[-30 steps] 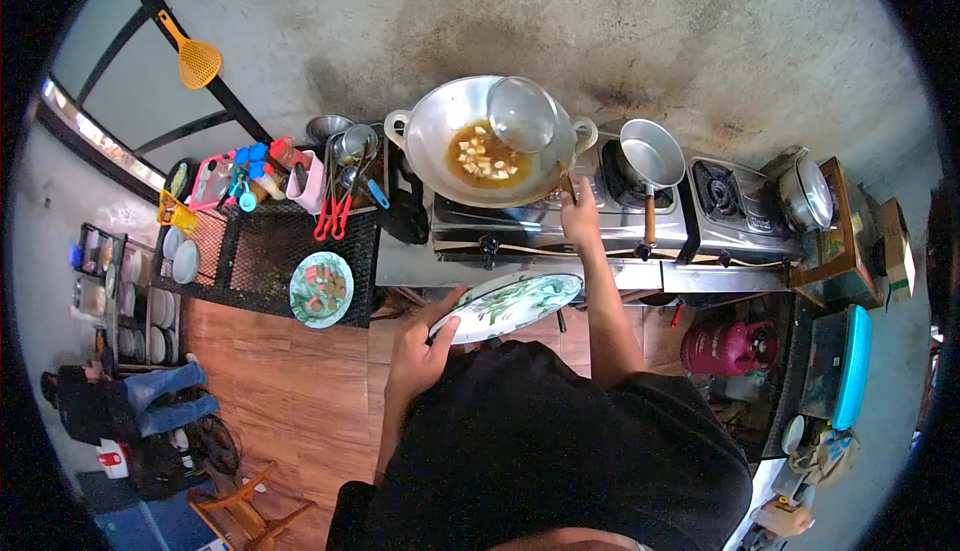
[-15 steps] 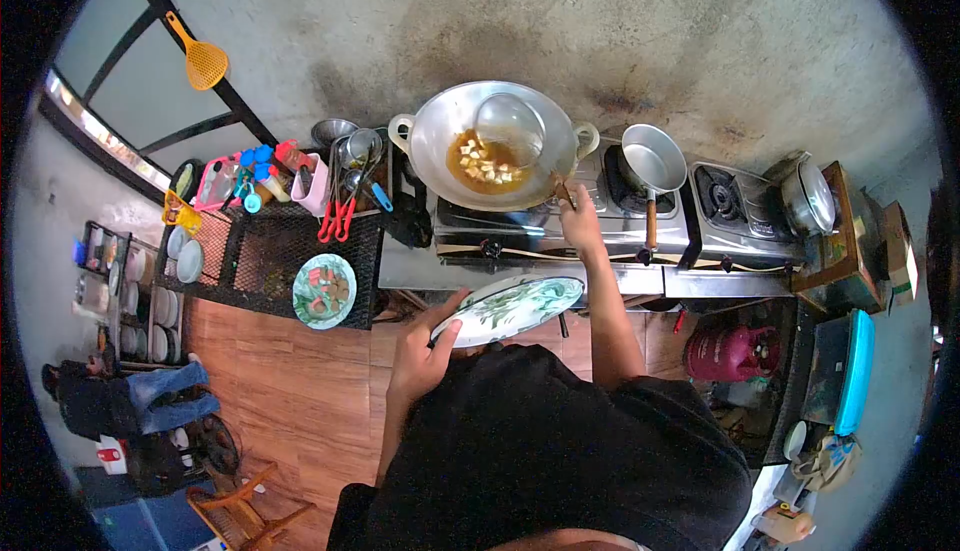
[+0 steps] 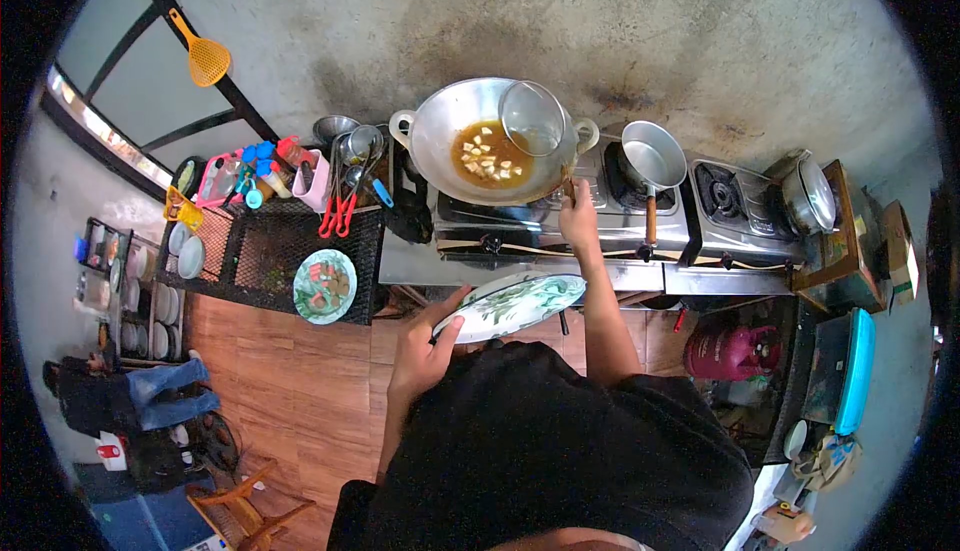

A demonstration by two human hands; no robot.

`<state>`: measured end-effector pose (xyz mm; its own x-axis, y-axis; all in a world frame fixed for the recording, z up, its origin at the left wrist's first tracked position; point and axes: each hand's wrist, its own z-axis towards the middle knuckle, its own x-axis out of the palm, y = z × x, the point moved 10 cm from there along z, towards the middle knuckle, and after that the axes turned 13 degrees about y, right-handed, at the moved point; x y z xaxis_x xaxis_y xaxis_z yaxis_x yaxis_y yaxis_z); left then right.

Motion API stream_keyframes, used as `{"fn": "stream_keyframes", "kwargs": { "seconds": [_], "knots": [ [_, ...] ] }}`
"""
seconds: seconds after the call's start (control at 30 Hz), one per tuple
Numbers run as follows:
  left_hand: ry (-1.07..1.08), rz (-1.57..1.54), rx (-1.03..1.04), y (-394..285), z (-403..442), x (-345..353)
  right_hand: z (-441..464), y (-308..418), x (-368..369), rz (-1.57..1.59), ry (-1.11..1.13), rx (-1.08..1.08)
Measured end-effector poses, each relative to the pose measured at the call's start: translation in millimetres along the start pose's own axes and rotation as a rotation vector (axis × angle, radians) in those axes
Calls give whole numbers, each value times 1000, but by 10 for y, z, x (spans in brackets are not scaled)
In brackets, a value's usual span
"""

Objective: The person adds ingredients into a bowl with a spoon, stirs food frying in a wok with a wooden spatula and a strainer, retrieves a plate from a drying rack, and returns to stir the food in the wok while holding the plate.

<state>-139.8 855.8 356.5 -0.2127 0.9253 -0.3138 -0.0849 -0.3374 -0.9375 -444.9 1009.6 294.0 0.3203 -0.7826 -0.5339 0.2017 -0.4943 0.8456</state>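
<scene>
My right hand point(image 3: 578, 219) is closed around the handle of a round mesh strainer point(image 3: 533, 119). The strainer hangs over the back right of a large metal wok point(image 3: 430, 156), partly past its far rim; I see no food in it. Brown oil point(image 3: 465, 163) fills the wok's bottom, with several pale cubes point(image 3: 486, 168) in it. Closer to my body, my left hand point(image 3: 425, 349) grips the left edge of a white plate with a green leaf pattern point(image 3: 515, 308). That plate is tilted in front of my chest, and my fingers are partly hidden by it.
Right of the wok sits a small saucepan point(image 3: 653, 156) on the stove, then a free burner point(image 3: 721, 194) and a lidded pot point(image 3: 808, 199). On the left, a black mesh table point(image 3: 255, 271) bears a patterned plate point(image 3: 325, 287) with food pieces, and red-handled utensils point(image 3: 338, 216). A person point(image 3: 130, 396) is at far left.
The strainer has moved up and right, off the middle of the oil. The pale cubes lie shifted and more spread out. My left hand and its plate have barely moved.
</scene>
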Motion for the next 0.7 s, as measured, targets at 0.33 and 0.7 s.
{"fn": "stream_keyframes", "kwargs": {
  "seconds": [0.33, 0.7],
  "knots": [
    [-20, 51, 15, -263, -48, -67, -9, 16, 83, 39, -3, -80],
    [-46, -10, 80, -252, -174, -7, -276, 134, 373, 299, 245, -38]
  ]
}}
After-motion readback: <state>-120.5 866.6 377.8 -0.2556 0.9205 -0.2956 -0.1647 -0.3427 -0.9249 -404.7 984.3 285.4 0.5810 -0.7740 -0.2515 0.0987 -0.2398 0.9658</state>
